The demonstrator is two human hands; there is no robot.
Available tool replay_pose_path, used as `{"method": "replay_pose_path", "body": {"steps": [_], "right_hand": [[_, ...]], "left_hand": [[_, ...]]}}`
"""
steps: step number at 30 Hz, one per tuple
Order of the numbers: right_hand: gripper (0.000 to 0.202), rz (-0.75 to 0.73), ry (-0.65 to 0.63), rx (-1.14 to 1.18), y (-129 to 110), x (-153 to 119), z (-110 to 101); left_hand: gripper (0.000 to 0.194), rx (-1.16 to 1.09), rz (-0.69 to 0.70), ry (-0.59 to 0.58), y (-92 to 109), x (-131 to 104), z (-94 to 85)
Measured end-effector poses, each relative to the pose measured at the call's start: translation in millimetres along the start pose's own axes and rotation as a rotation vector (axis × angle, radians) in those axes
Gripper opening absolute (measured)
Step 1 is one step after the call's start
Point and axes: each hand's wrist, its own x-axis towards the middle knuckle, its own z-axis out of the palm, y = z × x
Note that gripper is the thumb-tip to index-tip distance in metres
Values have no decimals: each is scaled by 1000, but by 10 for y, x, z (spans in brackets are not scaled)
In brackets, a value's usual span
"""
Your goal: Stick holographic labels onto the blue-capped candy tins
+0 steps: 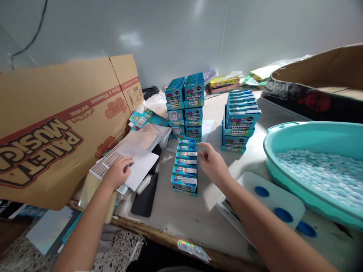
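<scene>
My left hand (pixel 120 172) lies at the left edge of a white paper sheet (pixel 144 160), its fingers curled closed against it. Under it is a pile of papers, one a sheet printed in rows of strips (pixel 104 164). My right hand (pixel 211 162) is at the far right corner of a blue display box of candy packs (pixel 184 185). Its index finger reaches to the packs, with the thumb a little apart below and the other fingers bent; I see nothing held. Several packs in the row carry a whitish strip across the top.
Stacked blue candy boxes stand behind (pixel 184 102) and to the right (pixel 238 121). A turquoise tub (pixel 272 151) of pale candies is at right, beside a whitish lid with blue circles (pixel 272 200). A large carton (pixel 65 124) leans at left. A dark phone-like slab (pixel 145 198) lies near the table edge.
</scene>
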Motion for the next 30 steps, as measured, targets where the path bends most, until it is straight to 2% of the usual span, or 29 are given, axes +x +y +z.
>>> {"method": "replay_pose_path", "body": {"steps": [7,11,13,15,17,19,21,24,27,30], "right_hand": [[41,-8,2,-63,-21,-12,-12],[38,-72,18,-83,-26,7,-52],[36,-162,67,-101,-84,-6,-92],[34,-326,102,-140,-213,-77,-109],[34,-516,55,-178,-410,-227,-54],[38,-664,-86,-185,-636,-434,104],[42,-769,-287,-193,-840,-629,349],[53,-818,-519,-294,-1048,-743,767],[66,-795,-590,-386,-1145,-630,1081],[74,-803,-629,-396,-1193,-494,1229]], "left_hand": [[20,42,-12,61,46,-21,-17],[14,130,-7,75,124,-61,-40],[20,213,-8,76,155,-83,-50],[26,282,-9,75,177,-101,-55],[30,306,-13,64,195,-110,-63],[30,281,-56,50,214,-100,-84],[26,191,-155,29,239,-70,-124],[20,36,-289,-28,277,-4,-209],[15,-41,-311,-105,299,28,-306],[11,-110,-313,-157,275,-18,-424]]}}
